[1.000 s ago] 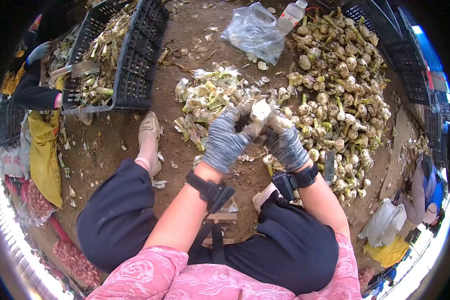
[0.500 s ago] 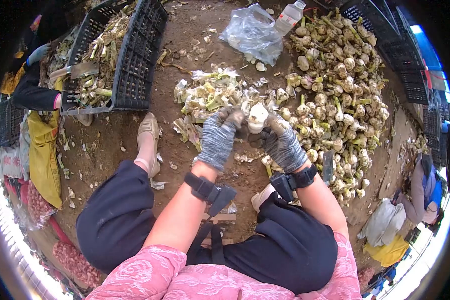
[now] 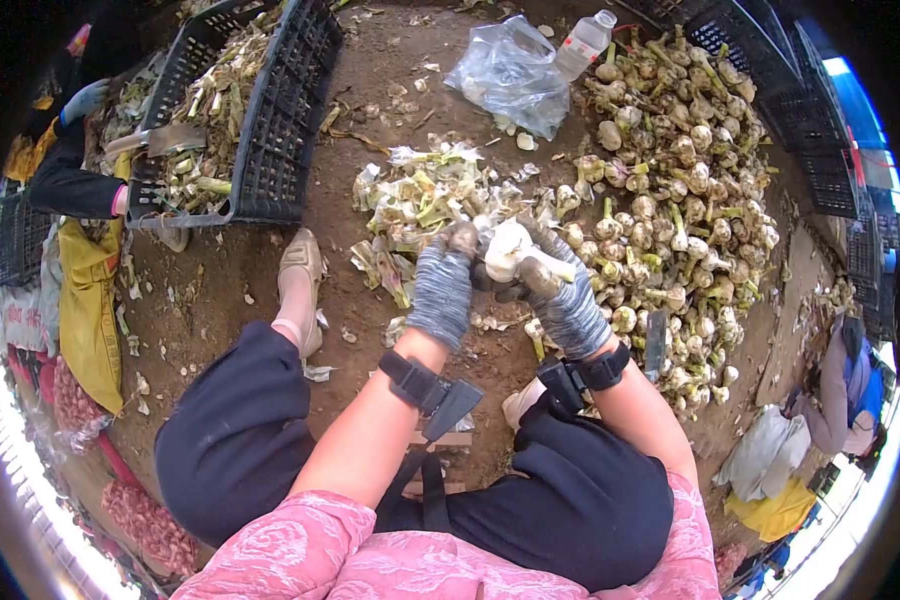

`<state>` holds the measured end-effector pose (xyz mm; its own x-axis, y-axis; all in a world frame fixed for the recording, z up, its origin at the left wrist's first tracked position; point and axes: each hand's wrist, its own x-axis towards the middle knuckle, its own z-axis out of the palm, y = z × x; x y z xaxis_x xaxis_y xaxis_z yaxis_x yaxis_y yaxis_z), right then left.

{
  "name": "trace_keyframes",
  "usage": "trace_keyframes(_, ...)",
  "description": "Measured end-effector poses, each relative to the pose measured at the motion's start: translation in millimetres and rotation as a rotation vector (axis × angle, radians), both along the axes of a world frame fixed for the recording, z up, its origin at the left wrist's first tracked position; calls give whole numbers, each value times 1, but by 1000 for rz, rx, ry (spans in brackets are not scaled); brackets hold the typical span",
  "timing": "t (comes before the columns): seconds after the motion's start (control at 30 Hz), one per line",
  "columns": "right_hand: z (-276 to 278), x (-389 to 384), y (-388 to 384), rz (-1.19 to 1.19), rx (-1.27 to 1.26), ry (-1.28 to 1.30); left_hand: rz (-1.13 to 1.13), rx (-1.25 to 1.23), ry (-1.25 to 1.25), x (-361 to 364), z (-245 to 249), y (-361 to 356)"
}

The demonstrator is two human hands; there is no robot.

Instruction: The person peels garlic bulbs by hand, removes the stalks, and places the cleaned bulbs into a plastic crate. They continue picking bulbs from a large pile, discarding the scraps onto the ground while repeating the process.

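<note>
Tilted since the earlier frame, one garlic bulb [image 3: 506,248] aimed its stem toward four o'clock, looking nearly bare. From it, torn skins [image 3: 425,190] lay at ten o'clock. The person's left hand [image 3: 444,290] curled narrow at eight, contact unclear; the right hand [image 3: 573,312] pinched the bulb from four. Many dirty bulbs [image 3: 685,205] at two seemed undone.

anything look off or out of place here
A cleaver lies across the rim of the black crate, its handle jutting outside, which looks carelessly parked. Papery peelings are strewn loose on the bare dirt, though that may be ordinary mess. I see no obvious damage.
</note>
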<state>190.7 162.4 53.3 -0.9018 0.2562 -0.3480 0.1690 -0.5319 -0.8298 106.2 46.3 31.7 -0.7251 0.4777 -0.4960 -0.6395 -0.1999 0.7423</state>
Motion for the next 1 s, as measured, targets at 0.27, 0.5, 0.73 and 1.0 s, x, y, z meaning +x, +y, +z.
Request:
trace_keyframes(0.27, 6, 2, -6, 69, 600, -5, -202, -234, 582, 1, 11, -1)
trace_keyframes(0.5, 5, 4, -6, 14, 240, 30, -128, -302, 584, -2, -9, -2)
trace_keyframes(0.73, 10, 15, 6, -40, -224, 125, -261, -510, 822, 3, -12, 1)
trace_keyframes(1.0, 22, 217, 120, -853, -62, -57, -428, -740, 979, -38, -119, -42)
